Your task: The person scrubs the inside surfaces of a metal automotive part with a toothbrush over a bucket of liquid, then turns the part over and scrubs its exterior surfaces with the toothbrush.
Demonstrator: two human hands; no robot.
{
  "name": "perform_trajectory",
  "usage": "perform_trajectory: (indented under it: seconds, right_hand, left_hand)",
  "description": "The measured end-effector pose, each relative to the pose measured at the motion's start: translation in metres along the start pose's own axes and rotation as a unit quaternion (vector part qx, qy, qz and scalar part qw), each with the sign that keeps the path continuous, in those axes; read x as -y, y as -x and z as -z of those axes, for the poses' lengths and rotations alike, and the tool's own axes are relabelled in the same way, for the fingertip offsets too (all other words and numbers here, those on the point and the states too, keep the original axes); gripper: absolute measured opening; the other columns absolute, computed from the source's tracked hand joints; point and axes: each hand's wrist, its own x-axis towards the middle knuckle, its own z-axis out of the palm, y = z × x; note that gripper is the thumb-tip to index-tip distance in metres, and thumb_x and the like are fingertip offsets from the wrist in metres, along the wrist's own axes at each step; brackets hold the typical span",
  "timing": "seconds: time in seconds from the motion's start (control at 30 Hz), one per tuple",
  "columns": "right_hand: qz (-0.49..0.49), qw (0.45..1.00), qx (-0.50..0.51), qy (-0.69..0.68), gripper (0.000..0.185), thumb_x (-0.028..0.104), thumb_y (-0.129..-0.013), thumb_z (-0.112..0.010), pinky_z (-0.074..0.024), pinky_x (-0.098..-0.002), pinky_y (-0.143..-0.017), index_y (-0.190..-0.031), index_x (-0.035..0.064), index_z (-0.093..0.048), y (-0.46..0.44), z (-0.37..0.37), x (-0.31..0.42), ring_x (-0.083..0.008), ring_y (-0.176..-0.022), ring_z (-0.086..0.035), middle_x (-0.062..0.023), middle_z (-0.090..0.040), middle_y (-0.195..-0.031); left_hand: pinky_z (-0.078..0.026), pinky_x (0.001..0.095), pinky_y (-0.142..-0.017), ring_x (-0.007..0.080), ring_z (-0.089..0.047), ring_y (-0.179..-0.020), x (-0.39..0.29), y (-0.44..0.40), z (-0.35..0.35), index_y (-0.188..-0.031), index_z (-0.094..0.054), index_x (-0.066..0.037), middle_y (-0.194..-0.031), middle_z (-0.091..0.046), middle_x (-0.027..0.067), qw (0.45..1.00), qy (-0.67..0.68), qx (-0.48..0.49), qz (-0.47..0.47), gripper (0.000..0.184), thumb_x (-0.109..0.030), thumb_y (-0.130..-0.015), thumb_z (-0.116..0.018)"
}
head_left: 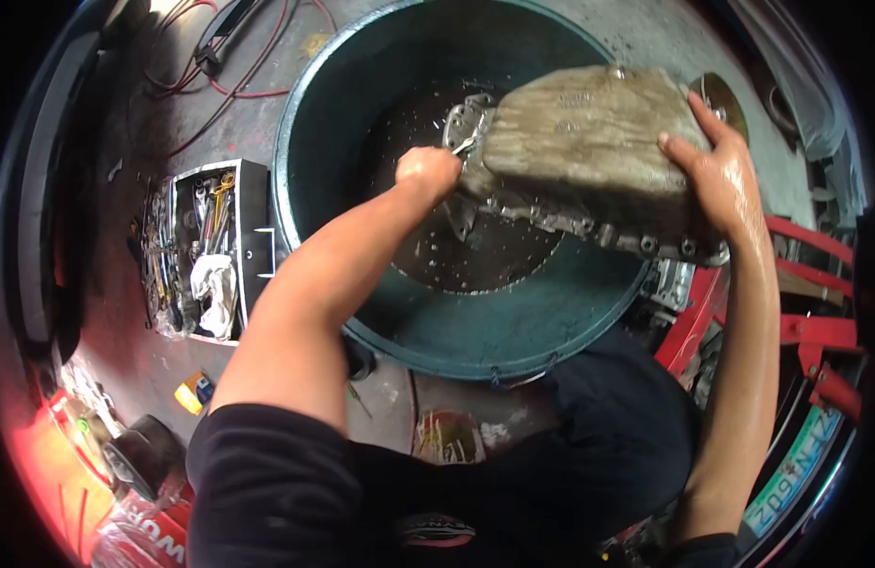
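Note:
A large, wet, stained metal oil pan [589, 133] is held tilted over a round dark green tub [456, 350], its bolt-hole flange facing down toward me. My right hand [719, 175] grips its right end, thumb and fingers over the top; the wrist looks wet. At the pan's left end my left hand [428, 173] is closed in a fist. A small pale tip [466, 145] sticks out of that fist against the metal; I cannot make out what it belongs to. Dark liquid [447, 270] with bubbles lies in the tub's bottom.
Left of the tub stands a toolbox [253, 218] full of tools, with a white cloth [213, 289] in it. A red hose [257, 93] coils on the floor behind. Red metal framework [821, 331] and a licence plate [797, 469] are at the right.

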Motion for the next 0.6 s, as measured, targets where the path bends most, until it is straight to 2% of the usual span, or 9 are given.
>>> perform_trajectory:
  seconds: [0.13, 0.23, 0.27, 0.3, 0.37, 0.43, 0.47, 0.57, 0.6]
  right_hand:
    - [0.022, 1.000, -0.014, -0.014, 0.071, 0.032, -0.076, -0.070, -0.0421, -0.0348, -0.101, -0.137, 0.0016, -0.050, -0.011, -0.005, -0.013, -0.0329, -0.116, -0.060, -0.0260, -0.061, -0.124]
    - [0.017, 1.000, 0.011, 0.015, 0.073, 0.032, -0.077, -0.070, -0.0400, -0.0324, -0.102, -0.138, -0.0010, -0.048, -0.007, -0.004, -0.008, -0.0290, -0.117, -0.059, -0.0250, -0.059, -0.128]
    - [0.024, 1.000, 0.000, 0.013, 0.073, 0.033, -0.076, -0.070, -0.0403, -0.0330, -0.102, -0.138, -0.0013, -0.048, -0.007, -0.005, -0.009, -0.0296, -0.117, -0.059, -0.0250, -0.059, -0.127]
    - [0.031, 0.999, -0.010, 0.012, 0.074, 0.034, -0.076, -0.070, -0.0405, -0.0337, -0.102, -0.137, -0.0015, -0.048, -0.007, -0.006, -0.010, -0.0303, -0.117, -0.059, -0.0250, -0.059, -0.127]
    - [0.021, 0.999, -0.034, 0.015, 0.070, 0.034, -0.075, -0.069, -0.0417, -0.0356, -0.101, -0.134, 0.0001, -0.053, -0.004, -0.007, -0.008, -0.0321, -0.117, -0.060, -0.0247, -0.061, -0.124]
    - [-0.032, 0.998, -0.027, 0.042, 0.062, 0.039, -0.074, -0.071, -0.0480, -0.0419, -0.094, -0.122, -0.0002, -0.062, 0.000, 0.001, 0.005, -0.0372, -0.108, -0.063, -0.0256, -0.064, -0.116]
    - [-0.062, 0.998, 0.011, 0.017, 0.063, 0.032, -0.074, -0.070, -0.0472, -0.0416, -0.095, -0.127, 0.0004, -0.058, 0.012, 0.016, 0.027, -0.0373, -0.110, -0.061, -0.0262, -0.062, -0.118]
    - [-0.032, 0.992, -0.085, 0.092, 0.047, 0.028, -0.076, -0.067, -0.0496, -0.0401, -0.092, -0.114, -0.0002, -0.066, 0.004, -0.007, 0.023, -0.0359, -0.104, -0.065, -0.0237, -0.066, -0.112]
    - [-0.040, 0.991, -0.087, 0.094, 0.047, 0.028, -0.076, -0.067, -0.0496, -0.0401, -0.092, -0.114, -0.0002, -0.066, -0.006, -0.002, 0.027, -0.0359, -0.104, -0.065, -0.0237, -0.066, -0.112]
  left_hand:
    - [-0.057, 0.0440, -0.074, 0.0323, -0.070, -0.086, 0.004, 0.042, -0.001, -0.093, -0.068, -0.005, -0.091, -0.071, 0.0168, 0.999, -0.011, -0.015, 0.030, 0.024, -0.016, -0.089, -0.047]
    - [-0.056, 0.0464, -0.073, 0.0341, -0.070, -0.083, -0.012, 0.045, -0.015, -0.085, -0.065, -0.005, -0.086, -0.070, 0.0203, 0.990, 0.076, -0.068, 0.101, 0.026, -0.019, -0.089, -0.044]
    - [-0.056, 0.0473, -0.073, 0.0357, -0.070, -0.083, -0.021, 0.052, -0.034, -0.084, -0.064, -0.005, -0.087, -0.070, 0.0211, 0.991, 0.088, -0.069, 0.075, 0.026, -0.020, -0.089, -0.044]
    - [-0.055, 0.0476, -0.076, 0.0373, -0.069, -0.085, -0.034, 0.063, -0.041, -0.086, -0.066, -0.004, -0.089, -0.070, 0.0217, 0.992, 0.083, -0.051, 0.075, 0.029, -0.021, -0.090, -0.043]
    - [-0.056, 0.0438, -0.082, 0.0326, -0.070, -0.089, -0.033, 0.070, -0.051, -0.093, -0.069, -0.003, -0.094, -0.071, 0.0201, 0.985, 0.104, -0.040, 0.133, 0.030, -0.021, -0.091, -0.046]
    - [-0.055, 0.0445, -0.084, 0.0336, -0.070, -0.092, -0.027, 0.065, -0.044, -0.096, -0.069, -0.003, -0.097, -0.070, 0.0208, 0.982, 0.095, -0.025, 0.158, 0.032, -0.022, -0.093, -0.043]
    - [-0.055, 0.0447, -0.083, 0.0351, -0.069, -0.093, -0.019, 0.052, -0.054, -0.099, -0.068, -0.002, -0.097, -0.070, 0.0215, 0.977, 0.103, -0.025, 0.184, 0.033, -0.021, -0.094, -0.041]
    - [-0.055, 0.0455, -0.082, 0.0375, -0.069, -0.090, -0.014, 0.050, -0.051, -0.099, -0.068, -0.002, -0.096, -0.070, 0.0223, 0.973, 0.119, -0.107, 0.169, 0.036, -0.024, -0.096, -0.040]
    - [-0.055, 0.0463, -0.082, 0.0376, -0.069, -0.090, -0.023, 0.047, -0.053, -0.095, -0.069, -0.002, -0.095, -0.070, 0.0226, 0.951, 0.149, -0.114, 0.246, 0.037, -0.026, -0.097, -0.042]
